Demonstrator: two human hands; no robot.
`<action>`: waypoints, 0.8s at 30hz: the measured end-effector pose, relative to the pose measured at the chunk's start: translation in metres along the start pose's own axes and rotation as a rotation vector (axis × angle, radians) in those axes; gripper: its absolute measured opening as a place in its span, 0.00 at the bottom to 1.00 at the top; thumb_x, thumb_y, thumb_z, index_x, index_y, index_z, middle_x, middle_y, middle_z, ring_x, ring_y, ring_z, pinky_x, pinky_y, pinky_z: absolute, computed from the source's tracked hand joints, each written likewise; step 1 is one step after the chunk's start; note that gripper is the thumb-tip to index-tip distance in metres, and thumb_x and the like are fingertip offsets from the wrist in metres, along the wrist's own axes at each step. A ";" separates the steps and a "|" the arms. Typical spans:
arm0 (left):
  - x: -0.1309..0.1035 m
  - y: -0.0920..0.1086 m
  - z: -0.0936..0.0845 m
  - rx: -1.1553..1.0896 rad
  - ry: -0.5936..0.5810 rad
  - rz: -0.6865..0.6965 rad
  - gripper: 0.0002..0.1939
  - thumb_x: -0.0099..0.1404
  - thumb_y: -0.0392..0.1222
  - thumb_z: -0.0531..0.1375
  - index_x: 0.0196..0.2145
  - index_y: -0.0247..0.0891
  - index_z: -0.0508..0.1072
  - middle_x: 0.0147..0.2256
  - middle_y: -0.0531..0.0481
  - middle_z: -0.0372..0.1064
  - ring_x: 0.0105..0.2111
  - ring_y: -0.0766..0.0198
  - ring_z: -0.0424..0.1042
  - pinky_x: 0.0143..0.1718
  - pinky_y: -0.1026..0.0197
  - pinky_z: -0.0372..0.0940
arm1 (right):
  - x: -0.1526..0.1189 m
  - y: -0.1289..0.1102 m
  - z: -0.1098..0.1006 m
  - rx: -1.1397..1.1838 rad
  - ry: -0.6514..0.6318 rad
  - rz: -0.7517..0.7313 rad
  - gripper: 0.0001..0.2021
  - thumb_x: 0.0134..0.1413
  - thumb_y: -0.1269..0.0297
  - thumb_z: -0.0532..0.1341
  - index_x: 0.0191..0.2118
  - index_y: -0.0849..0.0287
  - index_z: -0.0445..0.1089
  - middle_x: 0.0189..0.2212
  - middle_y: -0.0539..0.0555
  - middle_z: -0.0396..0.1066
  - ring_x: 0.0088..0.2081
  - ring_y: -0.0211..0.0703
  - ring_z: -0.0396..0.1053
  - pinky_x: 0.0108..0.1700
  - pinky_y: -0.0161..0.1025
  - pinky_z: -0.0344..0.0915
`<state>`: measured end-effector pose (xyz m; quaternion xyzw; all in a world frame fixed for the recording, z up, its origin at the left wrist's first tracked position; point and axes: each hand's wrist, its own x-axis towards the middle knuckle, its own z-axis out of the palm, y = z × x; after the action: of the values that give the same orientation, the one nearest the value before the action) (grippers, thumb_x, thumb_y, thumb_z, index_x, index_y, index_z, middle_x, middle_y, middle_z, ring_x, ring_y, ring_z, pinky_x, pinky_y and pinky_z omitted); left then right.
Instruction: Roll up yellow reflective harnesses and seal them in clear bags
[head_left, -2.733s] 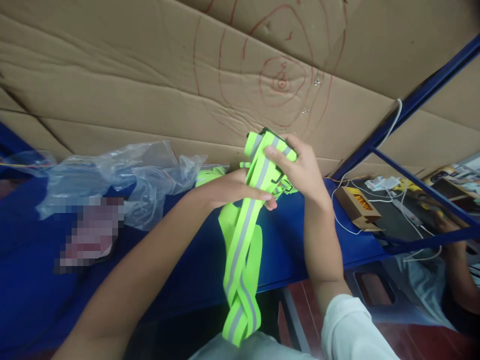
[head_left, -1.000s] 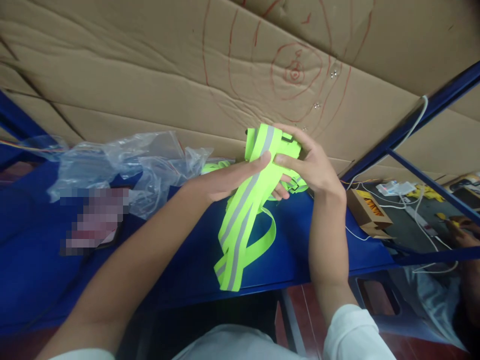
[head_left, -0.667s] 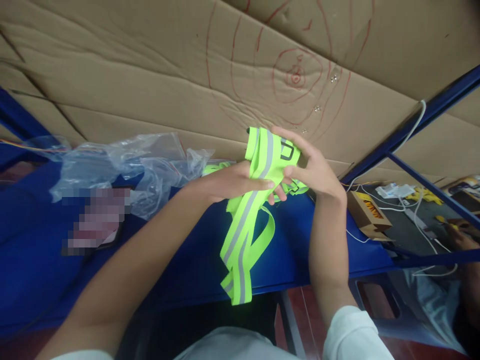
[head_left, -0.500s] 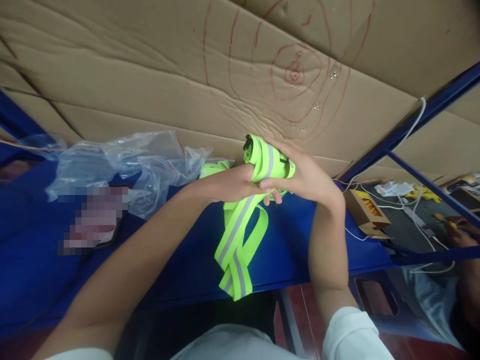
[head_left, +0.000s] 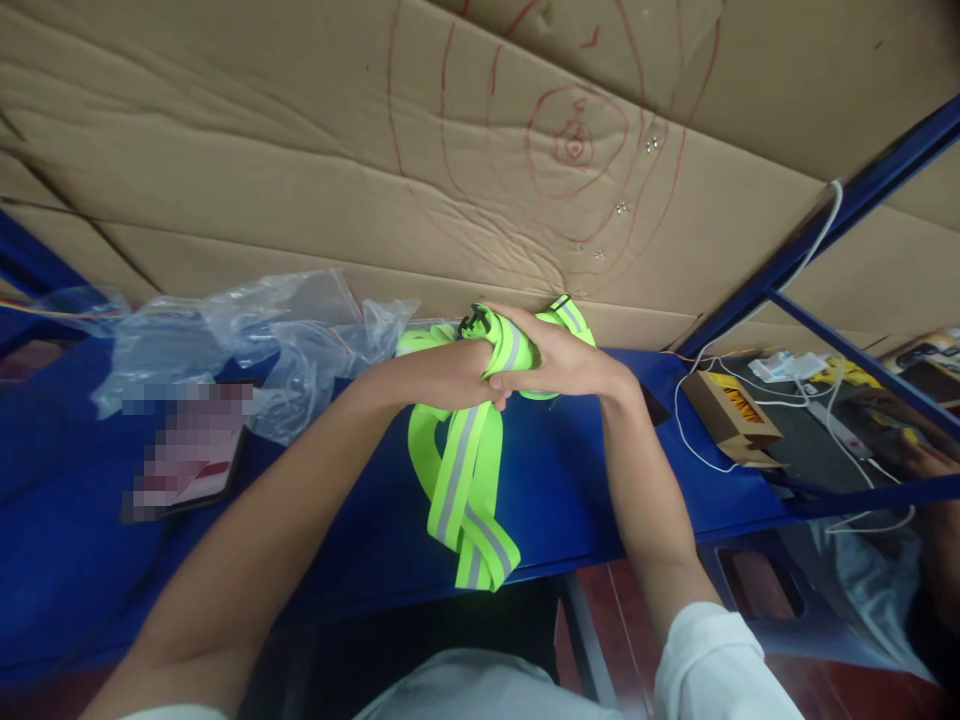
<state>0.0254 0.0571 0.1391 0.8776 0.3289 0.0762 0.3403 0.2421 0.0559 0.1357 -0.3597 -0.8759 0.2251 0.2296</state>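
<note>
A fluorescent green reflective strap with a grey stripe and black fittings is bunched between my hands. My left hand is closed on the bundle from the left, most of its fingers hidden by the strap. Wrapped over the other side, my right hand has its thumb across the front. Looped ends of the strap hang below my hands towards the table's front edge. More green strap material shows behind my right hand, and another green piece lies behind my left wrist. I cannot tell whether these join the held bundle.
Clear plastic bags and a phone with a blurred-out screen lie left on the blue table. Cardboard stands behind. To the right are a blue frame bar, a small carton, white cables and another person's hand.
Both hands have moved slightly left and down with the strap, whose hanging loops have shifted. Green strap material has come into view behind my right hand.
</note>
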 end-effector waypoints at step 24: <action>0.027 -0.014 0.023 -1.044 -0.130 0.173 0.21 0.56 0.41 0.77 0.46 0.33 0.80 0.38 0.42 0.82 0.38 0.57 0.81 0.40 0.57 0.75 | -0.009 -0.028 -0.015 0.373 0.528 0.186 0.29 0.54 0.39 0.72 0.56 0.49 0.70 0.42 0.52 0.77 0.35 0.46 0.76 0.35 0.44 0.76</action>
<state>0.0472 0.0697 0.1097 0.6183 0.1518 0.2029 0.7440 0.2415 0.0348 0.1614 -0.4356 -0.6934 0.3006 0.4890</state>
